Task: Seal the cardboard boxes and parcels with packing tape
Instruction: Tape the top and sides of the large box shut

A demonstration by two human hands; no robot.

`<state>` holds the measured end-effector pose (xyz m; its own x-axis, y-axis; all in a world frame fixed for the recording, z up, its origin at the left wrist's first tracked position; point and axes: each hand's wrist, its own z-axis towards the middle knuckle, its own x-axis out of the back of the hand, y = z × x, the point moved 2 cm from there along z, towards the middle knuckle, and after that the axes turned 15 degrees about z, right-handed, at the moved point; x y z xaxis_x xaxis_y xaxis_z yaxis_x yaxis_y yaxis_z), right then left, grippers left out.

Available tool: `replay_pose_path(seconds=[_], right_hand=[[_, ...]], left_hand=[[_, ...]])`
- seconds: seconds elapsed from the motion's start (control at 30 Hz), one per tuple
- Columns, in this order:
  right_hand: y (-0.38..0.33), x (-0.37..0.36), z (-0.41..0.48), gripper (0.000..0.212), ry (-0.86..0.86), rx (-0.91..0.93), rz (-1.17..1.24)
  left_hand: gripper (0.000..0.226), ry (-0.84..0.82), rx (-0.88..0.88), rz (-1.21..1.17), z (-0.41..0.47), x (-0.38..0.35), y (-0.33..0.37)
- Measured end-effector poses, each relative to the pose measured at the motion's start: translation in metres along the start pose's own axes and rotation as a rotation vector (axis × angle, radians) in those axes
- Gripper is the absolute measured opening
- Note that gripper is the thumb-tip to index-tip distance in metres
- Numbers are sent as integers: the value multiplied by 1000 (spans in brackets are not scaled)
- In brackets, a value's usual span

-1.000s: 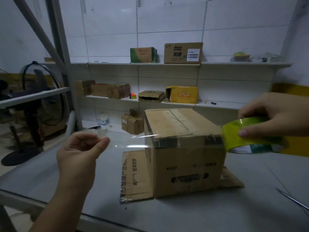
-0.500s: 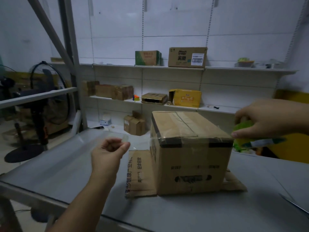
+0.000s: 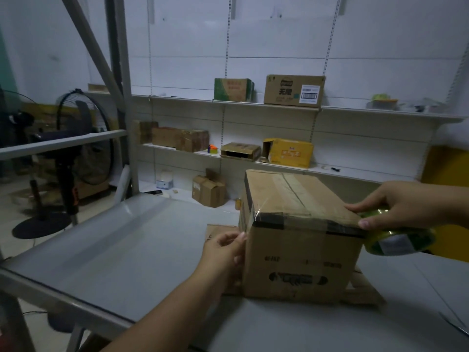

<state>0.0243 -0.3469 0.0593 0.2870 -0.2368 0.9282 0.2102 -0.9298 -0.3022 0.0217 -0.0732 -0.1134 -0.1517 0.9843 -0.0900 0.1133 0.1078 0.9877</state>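
On the table (image 3: 127,250) sits the cardboard box (image 3: 299,262), clear tape (image 3: 291,219) over its top front edge, left hand (image 3: 224,250) pinching the tape end against its left side, right hand (image 3: 406,207) gripping the tape roll (image 3: 401,241)

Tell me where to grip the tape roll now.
Grip the tape roll across its outer band from above-right, as the right hand does. It tilts at the top-right corner of the box, strip leaving leftward; keep that side free.
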Motion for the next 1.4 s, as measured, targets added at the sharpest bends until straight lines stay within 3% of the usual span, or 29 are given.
replay_pose_path(seconds=[0.1, 0.17, 0.23, 0.33, 0.53, 0.7, 0.8, 0.93, 1.13, 1.23, 1.4], right_hand=[[-1, 2, 1, 46, 11, -6, 23], [-1, 2, 1, 57, -7, -9, 29], [0, 2, 2, 60, -20, -16, 21], [-1, 1, 1, 47, 13, -34, 30], [-2, 0, -3, 42, 25, -38, 8], [0, 0, -3, 43, 19, -27, -8], [2, -1, -2, 43, 16, -12, 3], [4, 0, 1, 44, 10, -6, 20], [7, 2, 3, 45, 6, -6, 45], [9, 2, 5, 46, 13, 5, 83], [9, 3, 6, 45, 18, 26, 144]], left_hand=[[23, -86, 120, -93, 3, 2, -10], [18, 19, 112, -117, 8, 10, -12], [14, 192, 30, -77, 13, 26, -6], [9, 263, -170, 34, 2, 43, 19], [11, 168, -408, 140, -28, 43, 66], [10, -116, -453, 31, -49, 29, 97], [18, -262, -427, 53, -50, 22, 105], [24, -331, -313, 195, -38, 10, 97], [47, -187, -206, 510, -18, -6, 88], [54, -254, -66, 535, -12, -4, 88], [71, -270, 35, 777, -14, 1, 83]])
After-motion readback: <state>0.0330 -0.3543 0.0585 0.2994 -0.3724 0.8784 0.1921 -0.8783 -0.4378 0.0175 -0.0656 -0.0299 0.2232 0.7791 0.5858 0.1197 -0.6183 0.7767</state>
